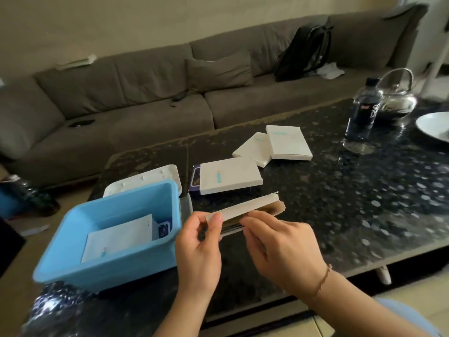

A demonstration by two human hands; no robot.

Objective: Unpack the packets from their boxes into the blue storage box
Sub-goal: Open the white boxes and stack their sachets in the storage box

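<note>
Both hands are held low at centre frame: the left hand pinches the opened box, the right hand's fingers are closed on the packets inside. Its long axis points upper right; the blue storage box sits just left.

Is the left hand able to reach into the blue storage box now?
Probably yes, once freed: the blue storage box stands open just beside the left hand, nothing between. But that hand now grips the opened carton.
</note>
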